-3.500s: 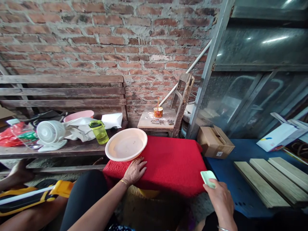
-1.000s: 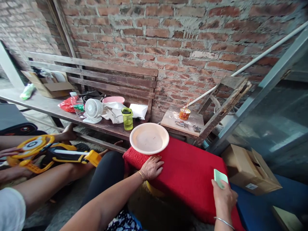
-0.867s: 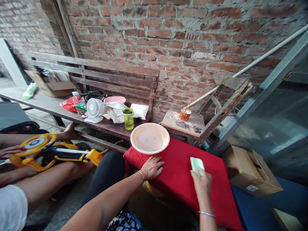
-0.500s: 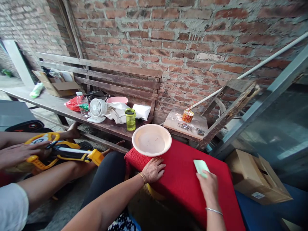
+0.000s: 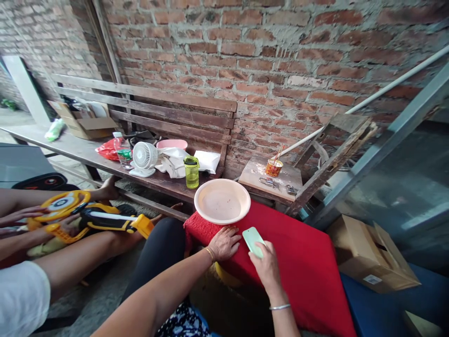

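Note:
My left hand [image 5: 226, 243] lies palm down on the red cloth [image 5: 298, 262], fingers spread, just in front of the pale plastic basin [image 5: 222, 201]. In my right hand [image 5: 267, 264] is a flat mint-green piece [image 5: 253, 239], a rounded rectangle with a small hole near its far end. Its underside is hidden, so its kind cannot be made out. It is held low over the red cloth, close to my left hand; whether it touches the cloth is unclear. The basin stands at the cloth's far left corner, with small specks inside.
Behind the basin, a wooden bench [image 5: 168, 187] bears a green water bottle [image 5: 191, 173], a white fan [image 5: 145, 157] and a pink basin [image 5: 172, 143]. A snack cup [image 5: 273, 167] and padlocks [image 5: 268, 182] lie beyond. A cardboard box [image 5: 372, 252] sits right; another person holds a yellow-black toy [image 5: 108, 220] at left.
My right hand has moved left over the red cloth with the mint-green piece, nearer my left hand. My left hand stays in place. The other person's hands and the toy have shifted.

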`<state>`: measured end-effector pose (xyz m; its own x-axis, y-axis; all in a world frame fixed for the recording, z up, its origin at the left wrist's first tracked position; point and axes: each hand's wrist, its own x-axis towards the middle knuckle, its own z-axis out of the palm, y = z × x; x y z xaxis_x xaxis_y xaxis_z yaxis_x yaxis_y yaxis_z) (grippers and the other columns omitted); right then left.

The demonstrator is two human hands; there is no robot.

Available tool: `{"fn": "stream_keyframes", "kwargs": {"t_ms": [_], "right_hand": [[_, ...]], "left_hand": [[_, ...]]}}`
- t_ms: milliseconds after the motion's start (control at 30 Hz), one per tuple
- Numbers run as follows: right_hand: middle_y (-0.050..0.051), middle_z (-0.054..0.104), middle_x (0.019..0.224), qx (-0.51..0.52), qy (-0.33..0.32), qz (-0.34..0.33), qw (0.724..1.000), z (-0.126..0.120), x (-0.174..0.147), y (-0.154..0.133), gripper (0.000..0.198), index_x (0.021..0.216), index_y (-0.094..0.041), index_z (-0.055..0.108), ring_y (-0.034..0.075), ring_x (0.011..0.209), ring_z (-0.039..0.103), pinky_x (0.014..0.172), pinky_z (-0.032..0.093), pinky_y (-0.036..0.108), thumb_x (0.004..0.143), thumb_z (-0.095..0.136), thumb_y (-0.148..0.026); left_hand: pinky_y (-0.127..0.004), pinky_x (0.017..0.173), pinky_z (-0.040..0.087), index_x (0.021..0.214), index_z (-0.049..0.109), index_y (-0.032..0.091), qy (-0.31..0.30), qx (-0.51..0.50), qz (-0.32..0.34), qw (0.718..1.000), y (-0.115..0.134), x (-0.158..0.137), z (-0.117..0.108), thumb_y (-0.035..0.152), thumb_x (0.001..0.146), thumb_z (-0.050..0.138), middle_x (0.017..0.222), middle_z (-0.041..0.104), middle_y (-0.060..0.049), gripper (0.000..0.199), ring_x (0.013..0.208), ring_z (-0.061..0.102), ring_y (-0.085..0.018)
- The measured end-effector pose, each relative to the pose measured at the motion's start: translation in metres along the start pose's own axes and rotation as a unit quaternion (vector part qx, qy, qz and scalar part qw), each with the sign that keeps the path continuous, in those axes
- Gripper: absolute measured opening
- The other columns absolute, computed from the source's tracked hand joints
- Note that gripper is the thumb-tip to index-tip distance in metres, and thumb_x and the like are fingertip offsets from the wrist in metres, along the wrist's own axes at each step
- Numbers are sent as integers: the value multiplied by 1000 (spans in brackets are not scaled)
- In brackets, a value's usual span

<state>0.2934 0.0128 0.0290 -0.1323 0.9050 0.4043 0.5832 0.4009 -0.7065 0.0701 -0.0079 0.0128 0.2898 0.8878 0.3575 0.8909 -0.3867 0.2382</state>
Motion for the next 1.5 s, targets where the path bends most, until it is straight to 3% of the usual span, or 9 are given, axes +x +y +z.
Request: {"fn": "stream_keyframes", "kwargs": {"t_ms": [167, 367, 500, 733, 833, 1100, 1233, 1400, 1500], "right_hand": [[16, 69, 94, -95, 55, 142, 984, -72, -10, 48, 45, 89, -27, 72, 37, 97, 66, 92, 55, 54, 70, 59, -65], [15, 58, 70, -203, 131, 393, 887, -198, -48, 113, 41, 85, -41, 65, 45, 98, 62, 84, 50, 61, 64, 56, -75], [16, 66, 88, -135, 103, 337, 926, -151, -64, 66, 46, 90, -36, 67, 43, 103, 63, 92, 52, 58, 64, 60, -74], [13, 66, 111, -14, -14, 10, 1000, -16, -84, -23, 48, 107, -25, 72, 31, 105, 67, 93, 57, 45, 90, 54, -67], [15, 66, 109, -46, 13, 41, 998, -37, -83, 2, 55, 105, -24, 73, 33, 103, 67, 93, 56, 49, 87, 53, -72], [15, 66, 78, -202, 156, 289, 923, -183, -86, 98, 54, 85, -32, 70, 49, 97, 61, 82, 51, 63, 67, 57, -81], [14, 67, 82, -147, 150, 240, 948, -140, -81, 64, 58, 92, -28, 73, 44, 96, 63, 82, 53, 60, 68, 61, -79], [14, 67, 109, -34, 39, 10, 999, -35, -81, -5, 51, 106, -23, 73, 32, 102, 65, 89, 55, 47, 88, 56, -68], [13, 67, 111, -38, 18, -19, 999, -29, -83, -2, 47, 107, -26, 74, 30, 104, 65, 91, 55, 46, 92, 54, -65]], "left_hand": [[-45, 113, 43, 126, 73, 28, 4, -7, -2, 1000, 0, 1, 0, 33, 98, 58, 139, 66, -8, 32, 129, 60, -28], [-45, 114, 42, 125, 72, 28, 6, -19, -10, 1000, 1, 0, 3, 33, 98, 58, 139, 66, -8, 31, 131, 59, -28], [-45, 114, 42, 125, 73, 27, 4, -18, -9, 1000, 1, 0, 2, 33, 99, 57, 138, 66, -9, 31, 131, 59, -28], [-44, 113, 43, 124, 73, 27, 8, -9, 0, 1000, 1, 1, 0, 30, 99, 56, 136, 68, -9, 31, 129, 60, -27], [-45, 113, 43, 124, 73, 27, 9, -8, 2, 1000, 0, 1, 0, 30, 98, 57, 136, 68, -9, 31, 128, 61, -28], [-43, 112, 44, 122, 74, 25, 14, -4, 3, 1000, -1, 1, 3, 29, 97, 59, 135, 68, -10, 29, 127, 62, -27], [-43, 114, 42, 122, 74, 26, 18, 4, 5, 1000, -1, 1, 3, 28, 96, 61, 134, 69, -8, 29, 124, 64, -26], [-44, 113, 43, 122, 74, 25, 18, 17, 12, 1000, -1, 1, 0, 27, 96, 61, 134, 69, -9, 30, 123, 64, -26], [-43, 112, 44, 123, 74, 25, 14, 22, 14, 1000, -1, 1, 0, 27, 96, 60, 134, 69, -10, 30, 123, 64, -26]]}}
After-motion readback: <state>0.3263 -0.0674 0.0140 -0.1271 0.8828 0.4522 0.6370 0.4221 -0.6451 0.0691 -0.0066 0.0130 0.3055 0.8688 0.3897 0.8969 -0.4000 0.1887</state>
